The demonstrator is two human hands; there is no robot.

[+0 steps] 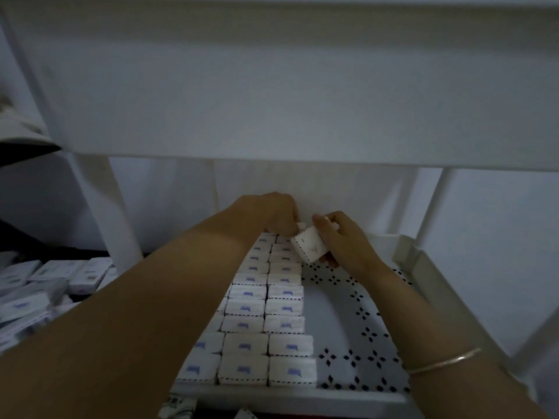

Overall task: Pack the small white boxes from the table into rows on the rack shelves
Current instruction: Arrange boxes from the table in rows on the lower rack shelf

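Small white boxes with blue marks stand in rows (266, 316) on the left part of a white rack shelf (341, 325). My right hand (341, 240) holds one small white box (310, 247) tilted, just above the far end of the rows. My left hand (276, 214) reaches to the back of the shelf with its fingers curled down onto the far end of the rows; whether those fingers hold a box is hidden. A thin bangle sits on my right wrist.
The shelf floor has a pattern of dark diamond holes and a raised rim (429, 267). The shelf above (272, 86) hangs close over my hands. A pile of loose white boxes (45, 285) lies on the surface to the left. Rack posts stand on both sides.
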